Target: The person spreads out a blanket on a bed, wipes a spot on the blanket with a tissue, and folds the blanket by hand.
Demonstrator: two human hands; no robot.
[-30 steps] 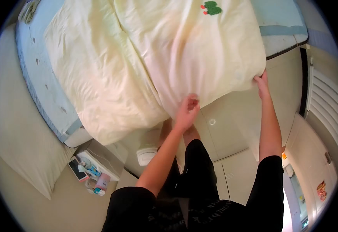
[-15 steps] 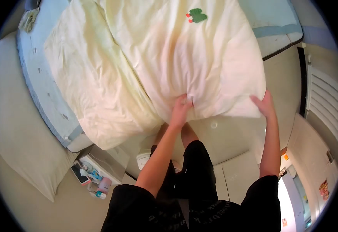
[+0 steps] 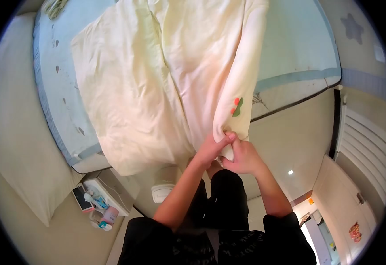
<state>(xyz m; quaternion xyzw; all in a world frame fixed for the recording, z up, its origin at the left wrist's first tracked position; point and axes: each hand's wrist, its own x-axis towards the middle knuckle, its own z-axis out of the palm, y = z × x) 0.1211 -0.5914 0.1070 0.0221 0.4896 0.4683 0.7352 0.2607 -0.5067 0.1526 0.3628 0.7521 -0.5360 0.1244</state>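
A cream quilt (image 3: 131, 97) lies over the blue bed (image 3: 294, 44), its near edge hanging off the side toward me. Its right part is folded inward, and a green and red patch (image 3: 237, 107) shows on the fold. My left hand (image 3: 212, 148) is closed on the quilt's near edge. Right beside it, my right hand (image 3: 242, 157) grips the gathered corner, the two hands touching. Cloth bulges between them, and some of the fingertips are hidden.
At the lower left a bedside cabinet (image 3: 117, 192) stands near a phone (image 3: 83, 198) and small bottles. A pale pillow (image 3: 25, 123) is at the left. A white bin (image 3: 162, 192) stands on the floor by my legs. White slats (image 3: 365, 132) are at the right.
My right hand has moved left from the quilt's right corner to my left hand, bringing the cloth along. The right side has folded over, the patch has come nearer, and more blue bed shows.
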